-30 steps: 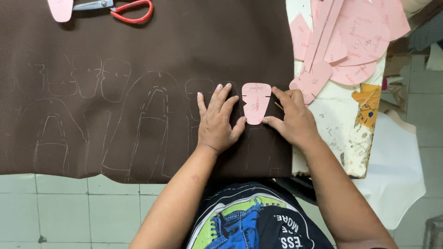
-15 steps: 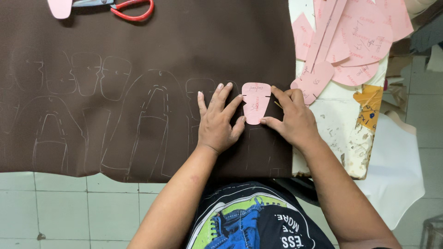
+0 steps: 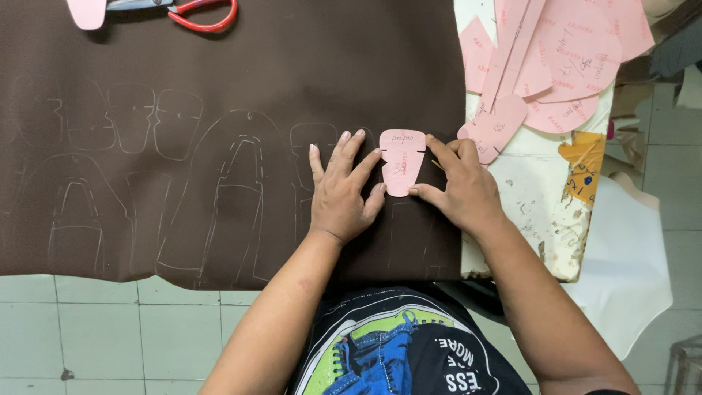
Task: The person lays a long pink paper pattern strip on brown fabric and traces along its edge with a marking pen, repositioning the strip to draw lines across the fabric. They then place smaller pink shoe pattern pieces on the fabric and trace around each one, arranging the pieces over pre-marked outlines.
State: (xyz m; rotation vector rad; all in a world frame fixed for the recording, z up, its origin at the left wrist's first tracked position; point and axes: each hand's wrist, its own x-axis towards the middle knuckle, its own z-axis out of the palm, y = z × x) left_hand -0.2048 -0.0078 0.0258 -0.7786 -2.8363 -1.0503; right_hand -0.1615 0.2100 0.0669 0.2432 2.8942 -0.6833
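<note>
Brown sheet [image 3: 219, 88] across worktop | pink template [image 3: 402, 161] at centre frame | left hand [image 3: 342, 194] spread flat, pinning template edge | right hand [image 3: 457, 186] pinching thin marker, hard to see | best held still, pressing firmly while tracing.

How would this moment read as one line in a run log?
left hand: flat on brown material, fingers steadying pink template | right hand: at template's right edge, thin tool partly hidden | red-handled scissors: top edge
</note>
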